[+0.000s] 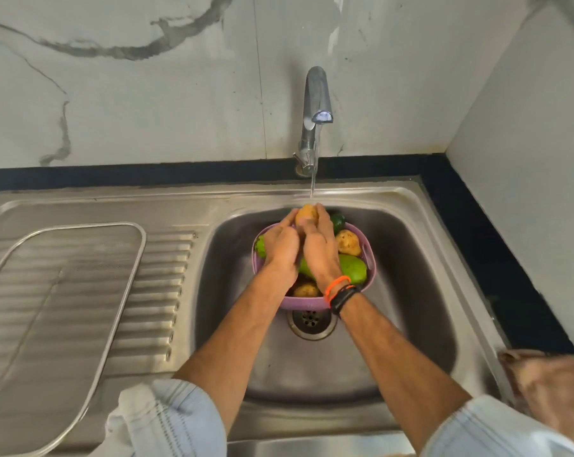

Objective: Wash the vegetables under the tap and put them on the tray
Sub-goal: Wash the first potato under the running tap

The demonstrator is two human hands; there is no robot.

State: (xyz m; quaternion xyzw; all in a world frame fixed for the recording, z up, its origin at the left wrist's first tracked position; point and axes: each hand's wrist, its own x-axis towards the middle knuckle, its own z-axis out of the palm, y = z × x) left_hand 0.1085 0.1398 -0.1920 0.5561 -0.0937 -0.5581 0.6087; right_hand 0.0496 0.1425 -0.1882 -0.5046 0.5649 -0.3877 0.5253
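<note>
1. Pale blue rolled sleeves (167, 420) sit nearest, at the front edge of the sink (421, 324); they are pushed up well clear of the water, which is good for washing.
2. Over the basin, the left hand (280, 245) and the right hand (320, 252) meet above the purple basket (299, 303), which sits in the basin just behind the drain (310, 319).
3. Both hands curl their fingers around one potato (306, 213), each from its own side, and hold it just under the stream from the tap (315, 103) at the back edge.
4. I judge the step is rinsing this potato. To do it well, the hands should turn it slowly so every side meets the water, and rub with the thumbs where soil stays.
5. Wet potato is slippery, so the grip should stay firm but not squeezing.
6. Another potato (348, 242) and green vegetables (353, 268) wait in the basket.
7. Steel mesh tray (81, 258) lies on the drainboard at the left side of the sink, well apart; the washed potato should go there.
</note>
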